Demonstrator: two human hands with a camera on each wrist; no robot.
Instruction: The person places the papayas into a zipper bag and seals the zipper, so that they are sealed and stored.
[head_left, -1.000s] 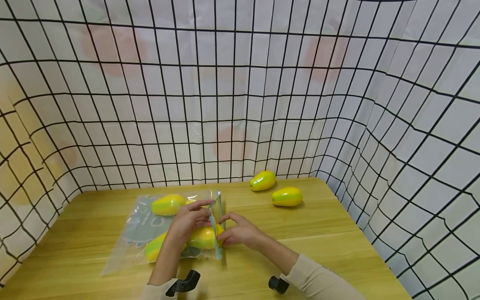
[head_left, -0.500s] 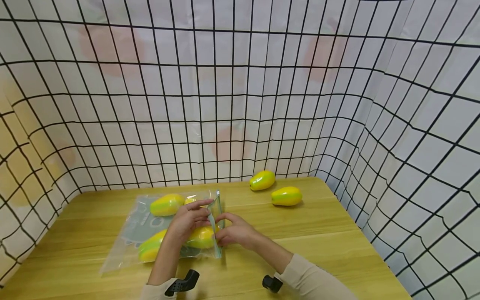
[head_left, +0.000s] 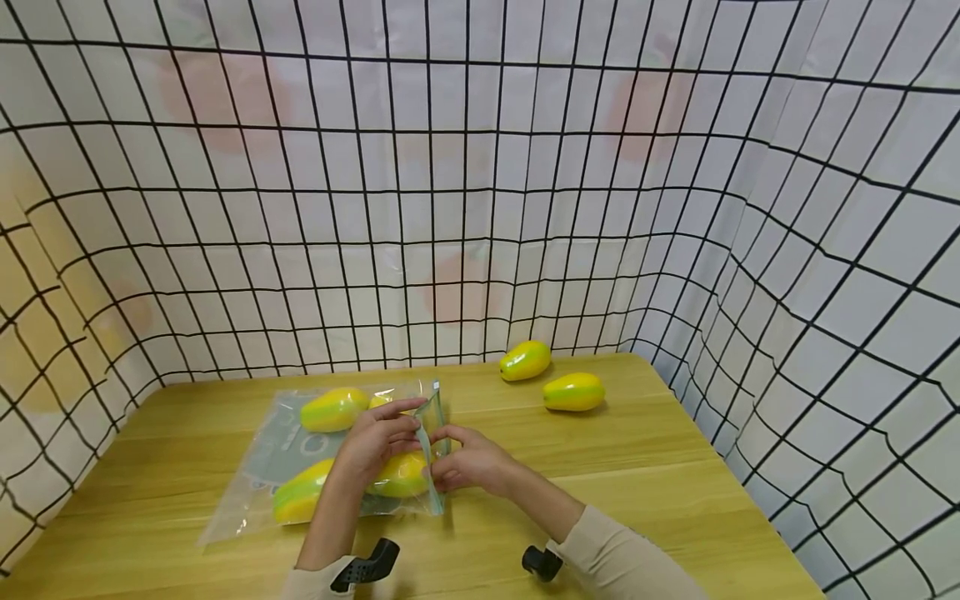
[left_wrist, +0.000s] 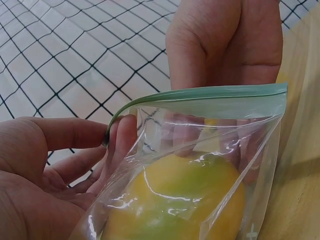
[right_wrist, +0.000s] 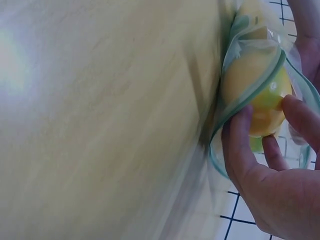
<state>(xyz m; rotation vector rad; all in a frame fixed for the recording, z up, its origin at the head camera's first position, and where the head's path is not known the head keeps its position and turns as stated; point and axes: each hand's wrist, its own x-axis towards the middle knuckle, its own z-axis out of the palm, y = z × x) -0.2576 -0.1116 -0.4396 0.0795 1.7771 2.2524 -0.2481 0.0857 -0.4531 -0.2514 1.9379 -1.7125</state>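
Observation:
A clear zip bag [head_left: 288,446] with a green zip strip lies on the table, several yellow-green papayas inside it. My left hand [head_left: 372,442] pinches one side of the bag's mouth, holding the edge bowed outward in the left wrist view. Just inside the mouth is a papaya [right_wrist: 260,95], its end toward my right hand [head_left: 476,461]. Right fingertips reach past the zip strip and hold that end from several sides. Two more papayas in the bag show to the left, one at the back [head_left: 333,410] and one at the front [head_left: 300,493], partly behind my left forearm.
Two loose papayas lie outside the bag toward the back right, one [head_left: 525,361] near the mesh and the other [head_left: 573,392] closer. A black wire mesh [head_left: 465,192] with a white sheet behind it encloses the wooden table [head_left: 615,500].
My right hand has moved slightly left, pushing the papaya at the mouth a little deeper. The front-left papaya has slid left inside the bag. My left hand stays at the bag's edge.

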